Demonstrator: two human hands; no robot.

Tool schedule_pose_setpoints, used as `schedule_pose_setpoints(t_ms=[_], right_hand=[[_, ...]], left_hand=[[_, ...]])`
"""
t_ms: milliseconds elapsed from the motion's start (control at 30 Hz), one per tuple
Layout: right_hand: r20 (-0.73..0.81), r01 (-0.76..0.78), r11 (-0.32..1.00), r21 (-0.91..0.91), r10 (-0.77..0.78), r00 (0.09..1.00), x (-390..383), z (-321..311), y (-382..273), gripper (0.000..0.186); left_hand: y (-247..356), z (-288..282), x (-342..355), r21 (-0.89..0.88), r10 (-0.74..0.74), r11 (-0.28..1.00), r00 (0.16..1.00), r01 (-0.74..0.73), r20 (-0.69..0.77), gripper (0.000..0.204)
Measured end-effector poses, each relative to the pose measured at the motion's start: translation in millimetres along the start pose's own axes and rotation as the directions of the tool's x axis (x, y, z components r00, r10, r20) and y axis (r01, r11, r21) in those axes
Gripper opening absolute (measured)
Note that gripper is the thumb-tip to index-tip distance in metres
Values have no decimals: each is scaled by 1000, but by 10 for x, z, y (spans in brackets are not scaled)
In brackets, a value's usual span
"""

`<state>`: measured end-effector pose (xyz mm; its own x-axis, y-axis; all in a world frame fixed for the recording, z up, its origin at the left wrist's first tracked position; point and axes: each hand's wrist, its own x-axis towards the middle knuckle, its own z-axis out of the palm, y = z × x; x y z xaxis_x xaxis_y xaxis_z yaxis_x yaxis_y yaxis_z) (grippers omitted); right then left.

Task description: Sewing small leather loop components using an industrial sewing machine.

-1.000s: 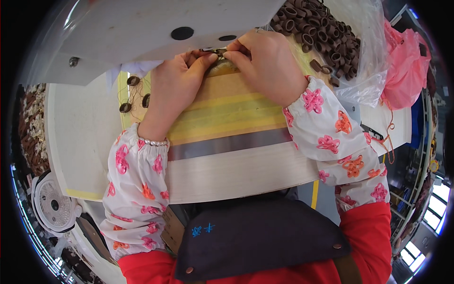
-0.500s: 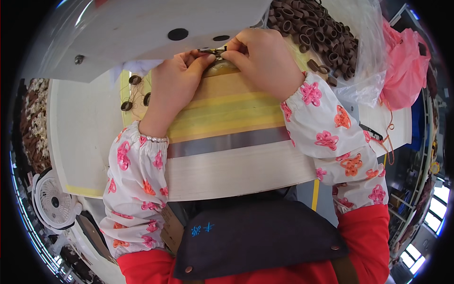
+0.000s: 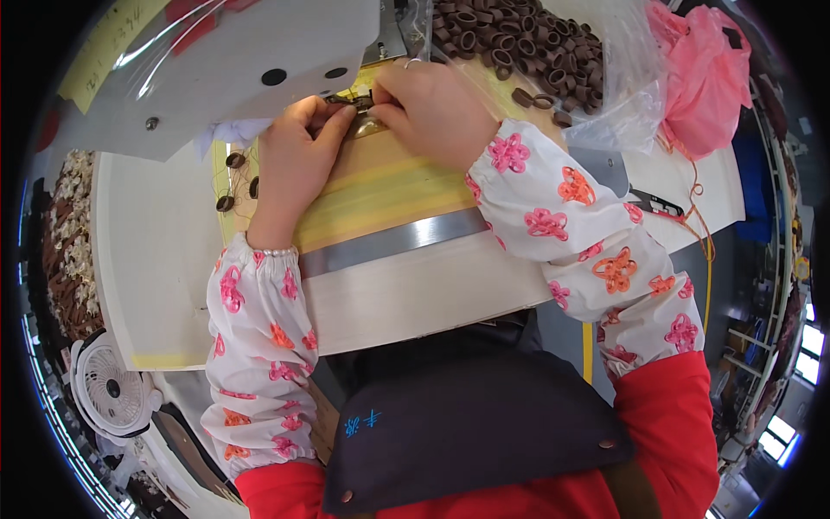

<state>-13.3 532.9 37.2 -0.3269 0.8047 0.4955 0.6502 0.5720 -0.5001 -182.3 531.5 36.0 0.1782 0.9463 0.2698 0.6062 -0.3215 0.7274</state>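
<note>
Brown loop was under the needle end of the white sewing machine, so small and shaded among the metal parts that from where I stood I could make out little of its shape. The person's right hand had thumb and forefinger drawn together on its right side, apparently pinching it. The left hand was curled, thumb and fingers nearly meeting at the other side; whether they gripped the piece or only steadied it, I couldn't tell.

As I judged it, the stitching was partway along. Three loops trailing thin threads lay on the left, just beyond the left wrist, and looked to have been through the machine, their ends untrimmed. Far more was left: a large heap of loops covered the right side of the counter, with no threads that I could see, against a clear plastic bag. Two loops lay just beside its near edge.
</note>
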Motion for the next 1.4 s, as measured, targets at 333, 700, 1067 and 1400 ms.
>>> schedule_pose_setpoints(t_ms=[333, 700, 1067, 1400], right_hand=[[7, -66, 903, -424, 77, 997, -380, -980, 170, 11], [124, -9, 965, -261, 43, 991, -247, -799, 206, 20], [576, -669, 358, 651, 341, 743, 56, -315, -93, 19], [-26, 77, 970, 229, -73, 997, -143, -132, -176, 18]], left_hand=[[-156, -552, -549, 392, 223, 902, 973, -184, -57, 22], [119, -367, -469, 402, 374, 849, 927, -342, -2, 30], [90, 14, -191, 378, 254, 901, 965, -212, -66, 18], [208, -110, -222, -44, 21, 999, 997, -18, 77, 15]])
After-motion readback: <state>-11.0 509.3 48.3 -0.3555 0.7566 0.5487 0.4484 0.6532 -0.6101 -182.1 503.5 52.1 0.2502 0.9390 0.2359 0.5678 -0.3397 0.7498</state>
